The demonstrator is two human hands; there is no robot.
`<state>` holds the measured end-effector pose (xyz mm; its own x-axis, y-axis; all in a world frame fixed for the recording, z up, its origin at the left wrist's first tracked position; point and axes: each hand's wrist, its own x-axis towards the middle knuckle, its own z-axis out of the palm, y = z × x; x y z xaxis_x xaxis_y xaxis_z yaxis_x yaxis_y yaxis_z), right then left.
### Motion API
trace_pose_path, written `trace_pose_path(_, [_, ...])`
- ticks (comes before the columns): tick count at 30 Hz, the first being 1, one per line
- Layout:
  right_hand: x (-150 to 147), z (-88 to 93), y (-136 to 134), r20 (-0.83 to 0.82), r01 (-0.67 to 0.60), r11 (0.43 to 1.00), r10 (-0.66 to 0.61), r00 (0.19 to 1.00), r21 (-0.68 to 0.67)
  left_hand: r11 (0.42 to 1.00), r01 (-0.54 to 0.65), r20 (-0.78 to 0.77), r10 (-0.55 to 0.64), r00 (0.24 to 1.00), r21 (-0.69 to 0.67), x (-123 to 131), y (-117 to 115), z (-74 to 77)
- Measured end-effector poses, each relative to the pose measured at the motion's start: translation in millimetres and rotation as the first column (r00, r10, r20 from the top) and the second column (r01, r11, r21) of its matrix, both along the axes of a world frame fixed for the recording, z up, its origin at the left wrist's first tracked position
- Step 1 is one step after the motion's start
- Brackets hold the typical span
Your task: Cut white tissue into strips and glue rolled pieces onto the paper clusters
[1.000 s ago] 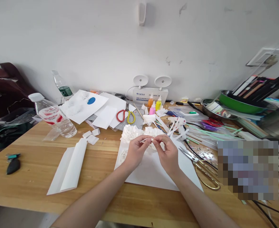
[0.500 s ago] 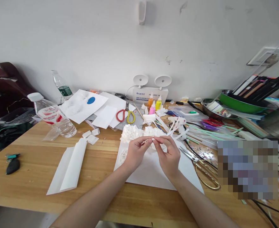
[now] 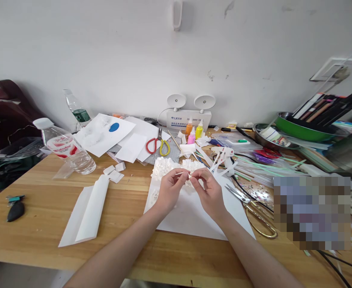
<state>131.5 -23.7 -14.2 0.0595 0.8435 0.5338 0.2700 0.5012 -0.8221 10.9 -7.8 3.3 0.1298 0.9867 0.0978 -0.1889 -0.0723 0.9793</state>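
Observation:
Both hands meet over a white sheet of paper (image 3: 194,220) on the wooden table (image 3: 44,224). My left hand (image 3: 169,191) pinches a thin stick with a small white paper strip (image 3: 184,175) wound on it. My right hand (image 3: 209,191) pinches the strip's other end, fingertips almost touching the left ones. Just behind the hands lies a heap of small white paper curls (image 3: 167,166).
A folded white paper (image 3: 87,212) lies left, with two water bottles (image 3: 68,148) beyond. Red-and-yellow scissors (image 3: 156,145), small paint bottles (image 3: 193,132) and loose sheets sit at the back. Gold-handled scissors (image 3: 254,216), straws, a glue gun and bowls crowd the right.
The hands have drawn a little closer together and the right fingers have shifted left along the strip. Everything else on the table is unmoved.

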Motion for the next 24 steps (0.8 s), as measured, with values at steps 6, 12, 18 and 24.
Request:
trace_pose_path(6, [0.0,-0.6,-0.6,-0.010,-0.039,0.999,0.039,0.999,-0.027,1.000,0.018,-0.025,-0.018,1.000,0.007,1.3,0.4,-1.9])
trace_pose_path(12, [0.6,-0.5,0.4,-0.026,0.003,1.000,-0.004,1.000,-0.024,0.998,0.055,-0.014,-0.055,0.998,0.040,0.7,0.8,-5.5])
trace_pose_path(18, [1.6,-2.3,1.8,-0.021,0.053,0.998,-0.053,0.998,-0.022,0.996,0.063,-0.019,-0.062,0.998,0.062,0.7,-0.5,-7.9])
trace_pose_path(24, [0.2,-2.3,0.6,-0.028,0.117,0.993,-0.117,0.993,0.004,0.995,0.055,-0.052,-0.051,0.997,0.079,0.4,-2.2,-7.7])
